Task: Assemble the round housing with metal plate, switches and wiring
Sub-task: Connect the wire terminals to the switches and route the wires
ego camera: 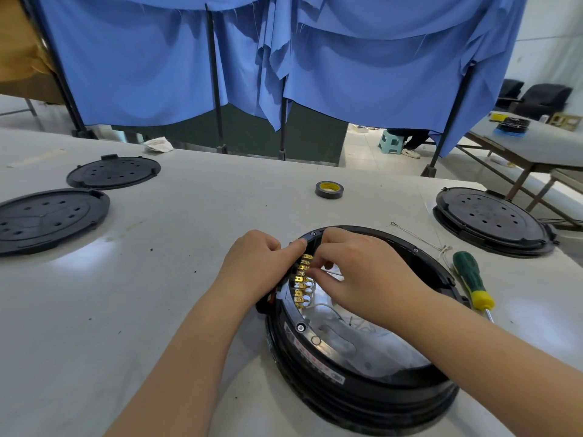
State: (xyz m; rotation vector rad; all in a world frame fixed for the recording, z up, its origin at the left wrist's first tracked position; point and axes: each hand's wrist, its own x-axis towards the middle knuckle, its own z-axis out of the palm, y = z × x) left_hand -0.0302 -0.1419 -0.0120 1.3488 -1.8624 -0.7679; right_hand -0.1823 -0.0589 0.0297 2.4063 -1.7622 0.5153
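The round black housing (356, 367) sits on the white table (157, 294) in the lower middle of the frame, open side up, with a pale metal plate (353, 339) and thin white wires (325, 307) showing inside it. Along its left inner wall runs a row of brass terminals (302, 280), and both hands have met right there. The left hand (255, 263) lies on the outside of the rim with its fingers curled, the forefinger pressed against the rim's edge near a screw (313, 234). The right hand (362, 272) reaches over the housing from the right, its fingers bent down in a narrow pinch at the terminals (whether it actually holds a wire end there I cannot tell, the fingertips cover the spot). Just right of the housing a green-and-yellow screwdriver (471, 280) lies on the table, with a bit of loose pale wire (419, 236) beyond it. A roll of black tape (329, 189) stands in the middle of the frame, above the hands. Two black perforated lids (113, 171) lie at the left, and another round unit (492, 220) rests at the right edge. Blue cloth (284, 58) hangs across the top of the frame.
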